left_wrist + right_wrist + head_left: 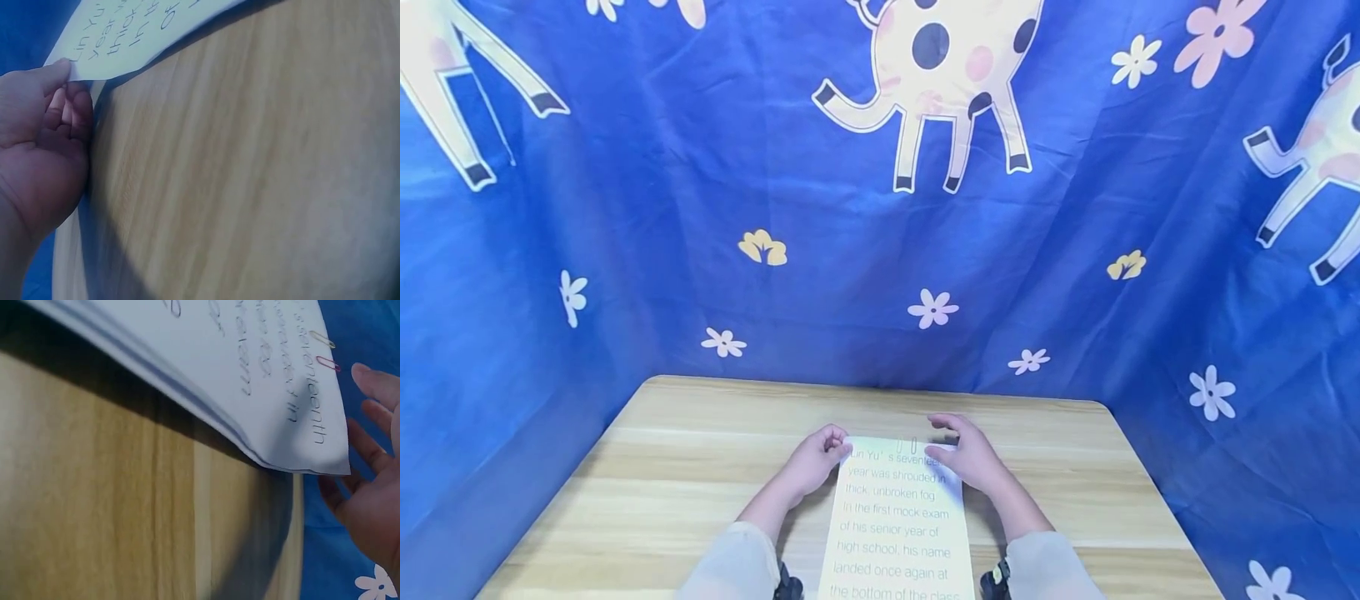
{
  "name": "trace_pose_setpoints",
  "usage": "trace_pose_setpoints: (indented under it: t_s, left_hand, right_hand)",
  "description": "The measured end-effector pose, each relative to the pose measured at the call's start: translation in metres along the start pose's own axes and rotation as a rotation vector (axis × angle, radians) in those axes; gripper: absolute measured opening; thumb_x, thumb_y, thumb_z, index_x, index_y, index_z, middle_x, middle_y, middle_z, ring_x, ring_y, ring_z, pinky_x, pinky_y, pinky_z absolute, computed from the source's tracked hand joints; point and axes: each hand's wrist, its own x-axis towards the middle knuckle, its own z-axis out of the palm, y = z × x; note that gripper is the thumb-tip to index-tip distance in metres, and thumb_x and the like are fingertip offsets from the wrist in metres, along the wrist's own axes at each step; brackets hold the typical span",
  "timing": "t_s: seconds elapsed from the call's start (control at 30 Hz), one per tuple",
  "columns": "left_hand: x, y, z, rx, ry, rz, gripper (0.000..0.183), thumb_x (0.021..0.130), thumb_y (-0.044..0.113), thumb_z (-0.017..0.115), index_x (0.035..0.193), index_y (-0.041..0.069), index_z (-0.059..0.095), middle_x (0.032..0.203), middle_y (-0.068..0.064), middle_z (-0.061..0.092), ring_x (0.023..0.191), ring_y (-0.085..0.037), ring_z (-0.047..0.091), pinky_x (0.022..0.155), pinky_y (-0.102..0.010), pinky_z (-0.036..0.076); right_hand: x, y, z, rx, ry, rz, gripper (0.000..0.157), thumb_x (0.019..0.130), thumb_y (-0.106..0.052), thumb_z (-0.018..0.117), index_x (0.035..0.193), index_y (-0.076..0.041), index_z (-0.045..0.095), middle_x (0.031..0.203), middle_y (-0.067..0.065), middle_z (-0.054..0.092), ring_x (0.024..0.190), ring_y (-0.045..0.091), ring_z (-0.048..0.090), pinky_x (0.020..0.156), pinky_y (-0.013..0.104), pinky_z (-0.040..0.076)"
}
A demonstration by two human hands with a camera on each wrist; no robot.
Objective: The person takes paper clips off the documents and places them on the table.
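Observation:
A stack of white sheets (895, 537) printed with large English text lies over the wooden table, its near end running out of the head view. Two paper clips, one yellow (322, 339) and one pinkish red (328, 363), sit side by side on its top edge. At the top left corner my left hand (47, 131) pinches the paper between thumb and curled fingers. My right hand (968, 454) is by the top right corner, thumb and fingers spread apart. In the right wrist view its lower fingers (369, 447) are close beside the paper's edge; whether they touch it I cannot tell.
The light wooden table (700, 467) has rounded far corners. Blue cloth (820, 333) printed with cows and flowers hangs behind it and along both sides. Dark wrist bands (996, 581) show at the sleeve cuffs.

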Motion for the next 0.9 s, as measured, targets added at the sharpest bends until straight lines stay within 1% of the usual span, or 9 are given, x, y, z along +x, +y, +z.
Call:
trace_pose_setpoints:
  t_s: [0.07,0.17,0.23,0.3,0.37,0.43,0.53,0.73,0.9]
  left_hand:
    - [0.001,0.0,0.0,0.008,-0.002,-0.005,0.008,0.109,0.02,0.063,0.112,0.012,0.065,0.1,0.0,0.062,0.094,-0.017,0.058,0.085,-0.03,0.047]
    - [0.0,0.0,0.0,0.021,0.003,-0.01,0.008,0.11,0.02,0.063,0.112,0.013,0.065,0.1,0.0,0.063,0.095,-0.016,0.058,0.087,-0.031,0.046]
    - [-0.001,0.001,0.001,0.019,0.008,-0.013,0.009,0.109,0.02,0.063,0.113,0.012,0.065,0.101,0.0,0.063,0.095,-0.016,0.058,0.088,-0.031,0.046]
    - [-0.002,0.001,0.001,0.009,0.011,-0.008,0.01,0.109,0.02,0.063,0.113,0.011,0.065,0.1,0.0,0.063,0.095,-0.016,0.058,0.087,-0.031,0.046]
    - [-0.002,0.002,0.002,-0.008,0.012,-0.009,0.011,0.109,0.019,0.063,0.114,0.01,0.065,0.1,0.0,0.063,0.095,-0.016,0.058,0.087,-0.03,0.046]
    - [-0.002,0.002,0.003,-0.021,0.015,-0.009,0.01,0.109,0.017,0.064,0.114,0.009,0.065,0.099,-0.001,0.062,0.094,-0.017,0.057,0.086,-0.03,0.047]
    - [-0.002,0.002,0.004,-0.025,0.019,-0.013,0.009,0.109,0.016,0.063,0.114,0.008,0.065,0.098,0.0,0.062,0.093,-0.017,0.057,0.086,-0.031,0.047]
    - [-0.001,0.003,0.004,-0.016,0.021,-0.01,0.008,0.108,0.015,0.063,0.113,0.009,0.065,0.099,0.0,0.064,0.094,-0.017,0.058,0.09,-0.032,0.046]
    - [-0.001,0.002,0.003,-0.012,0.018,-0.012,0.008,0.109,0.016,0.063,0.113,0.009,0.064,0.099,0.0,0.064,0.095,-0.016,0.059,0.091,-0.032,0.046]
  right_hand:
    - [0.003,0.002,0.003,-0.01,-0.033,-0.023,0.059,0.094,-0.016,0.085,0.148,-0.015,0.063,0.145,0.013,0.068,0.137,0.042,0.064,0.118,0.061,0.049]
    - [0.007,0.006,0.007,-0.035,-0.065,-0.066,0.056,0.094,-0.015,0.085,0.146,-0.014,0.065,0.135,0.012,0.074,0.13,0.036,0.068,0.114,0.057,0.052]
    - [0.009,0.008,0.01,-0.02,-0.074,-0.068,0.051,0.095,-0.014,0.084,0.143,-0.014,0.067,0.126,0.008,0.077,0.122,0.03,0.071,0.11,0.049,0.056]
    - [0.01,0.011,0.012,0.019,-0.074,-0.06,0.047,0.095,-0.012,0.084,0.139,-0.013,0.07,0.118,0.004,0.079,0.115,0.024,0.071,0.104,0.038,0.057]
    - [0.01,0.013,0.013,0.067,-0.072,-0.041,0.043,0.095,-0.011,0.084,0.136,-0.012,0.072,0.115,0.003,0.079,0.111,0.019,0.071,0.098,0.029,0.056]
    - [0.01,0.014,0.015,0.105,-0.068,-0.028,0.04,0.094,-0.011,0.084,0.134,-0.011,0.074,0.115,0.003,0.079,0.109,0.017,0.071,0.095,0.024,0.055]
    - [0.009,0.015,0.018,0.118,-0.062,-0.014,0.037,0.094,-0.012,0.084,0.129,-0.013,0.076,0.115,0.003,0.079,0.108,0.015,0.071,0.095,0.023,0.055]
    - [0.009,0.012,0.026,0.018,-0.026,-0.011,0.032,0.093,-0.016,0.086,0.123,-0.018,0.077,0.11,-0.003,0.078,0.101,0.01,0.07,0.095,0.028,0.056]
    - [0.011,0.009,0.03,-0.049,-0.002,0.006,0.029,0.093,-0.019,0.087,0.12,-0.024,0.077,0.107,-0.006,0.077,0.103,0.012,0.07,0.099,0.037,0.057]
